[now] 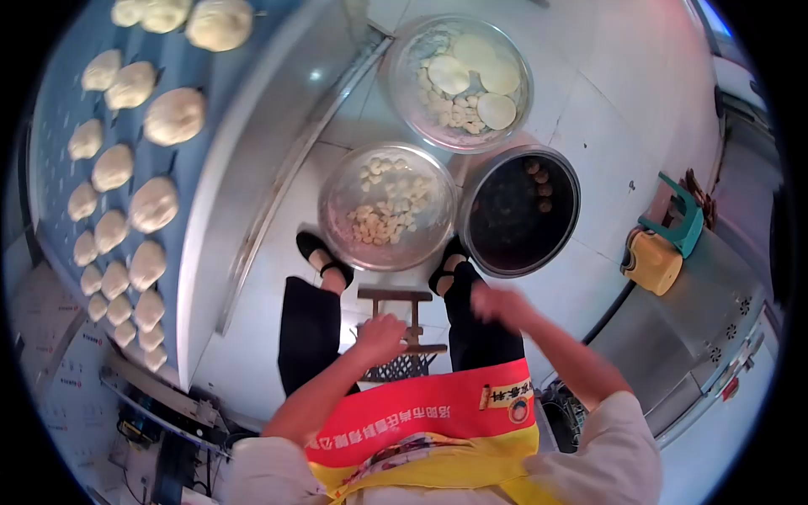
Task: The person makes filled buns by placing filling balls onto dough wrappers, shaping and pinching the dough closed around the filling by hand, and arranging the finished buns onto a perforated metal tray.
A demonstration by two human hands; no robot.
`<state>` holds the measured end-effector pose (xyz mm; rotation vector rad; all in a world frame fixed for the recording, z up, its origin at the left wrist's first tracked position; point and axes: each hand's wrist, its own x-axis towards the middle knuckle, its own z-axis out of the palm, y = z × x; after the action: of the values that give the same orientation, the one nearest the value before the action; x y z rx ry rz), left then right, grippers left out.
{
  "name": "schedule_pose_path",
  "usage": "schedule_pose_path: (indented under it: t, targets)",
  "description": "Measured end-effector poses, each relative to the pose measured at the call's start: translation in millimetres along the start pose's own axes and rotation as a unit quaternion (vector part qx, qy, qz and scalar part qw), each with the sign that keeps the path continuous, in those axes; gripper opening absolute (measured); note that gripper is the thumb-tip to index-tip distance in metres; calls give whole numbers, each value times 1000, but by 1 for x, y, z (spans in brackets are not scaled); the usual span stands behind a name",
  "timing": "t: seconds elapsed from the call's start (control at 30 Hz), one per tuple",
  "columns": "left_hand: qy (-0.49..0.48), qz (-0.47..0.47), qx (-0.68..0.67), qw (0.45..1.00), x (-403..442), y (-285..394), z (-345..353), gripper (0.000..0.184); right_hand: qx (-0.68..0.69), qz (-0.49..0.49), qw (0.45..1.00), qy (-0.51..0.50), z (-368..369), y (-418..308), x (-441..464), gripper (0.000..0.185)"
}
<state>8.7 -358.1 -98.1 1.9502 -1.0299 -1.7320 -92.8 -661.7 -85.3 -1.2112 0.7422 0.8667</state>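
My left hand (380, 337) is over my lap, above the wooden stool (396, 295), with its fingers curled in; whatever may be inside them is hidden. Close to my right knee is my right hand (498, 303), smeared by motion, so its fingers do not show clearly. Ahead of my feet sits a metal basin (337, 210) with many small pale dough pieces (391, 202). To its right stands a dark pot (505, 227) holding dark liquid and several brown round balls (539, 185). Both hands are apart from these containers.
Beyond them, another basin (404, 109) holds flat dough discs (497, 111) and small pieces. A blue surface (244, 93) on the left bears rows of dough balls (154, 204). A green stool (688, 220) and a yellow stool (652, 261) stand right, beside metal equipment (682, 324).
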Motion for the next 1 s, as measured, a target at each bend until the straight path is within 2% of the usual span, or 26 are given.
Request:
schedule_pose_path:
  t: [0.03,0.07,0.1,0.13,0.17,0.23,0.27,0.3,0.33,0.37,0.4,0.43,0.5,0.53,0.63,0.67,0.7,0.73,0.77,0.87,0.93,1.0]
  targets:
    - [-4,-72,-55,996,47,-21,37,35,-84,-48,985,142,-23,-22,52,20]
    - [-11,-145,-113,983,90,-44,85,37,-130,-146,966,172,-59,-10,96,24]
    - [27,-220,-288,932,122,-68,138,45,-95,-57,967,231,-78,-29,114,26]
    - [34,-320,-517,794,137,-78,148,52,-96,-73,940,319,-91,-27,137,26]
    - [38,-397,-705,586,151,-84,162,61,-199,-98,905,364,-103,-16,153,24]
    - [4,-374,-592,714,169,-116,233,64,-436,-184,811,344,-110,17,171,26]
    - [39,-256,-244,934,165,-118,230,55,-486,-217,795,291,-105,29,187,28]
    - [-47,-208,-103,972,160,-97,201,57,-532,-242,776,239,-97,43,192,29]
    - [-215,-156,1,964,167,-89,189,60,-594,-245,740,199,-91,56,199,32]
    - [-285,-132,-16,949,170,-87,197,55,-599,-265,736,173,-86,64,206,35]
    - [-301,-61,-3,952,162,-119,311,58,-614,-257,728,166,-88,70,206,40]
    - [-358,-19,-22,933,165,-118,326,59,-629,-252,717,163,-95,72,210,45]
    - [-469,57,-74,878,171,-113,352,61,-568,-120,795,175,-104,83,203,57]
    - [-473,95,-71,873,178,-118,352,59,-528,-58,828,182,-104,88,202,63]
    - [-476,205,-55,853,195,-115,304,54,-535,-102,815,198,-84,109,187,90]
    - [-478,242,-49,843,198,-111,284,52,-524,-101,818,213,-72,128,191,112]
    - [-478,279,-42,832,202,-107,268,50,-491,-135,827,239,-67,140,197,109]
    - [-478,316,-38,819,203,-106,265,49,-513,-140,808,253,-67,139,201,104]
    - [-481,277,-122,823,206,-108,260,47,-534,-147,788,268,-69,136,204,99]
    - [-473,133,-294,820,210,-126,255,42,-480,-81,843,228,-65,144,206,83]
    - [-475,11,-319,820,201,-118,256,41,-511,-100,818,242,-75,168,194,72]
    - [-476,13,-279,834,197,-104,230,33,-554,-133,777,266,-97,199,163,60]
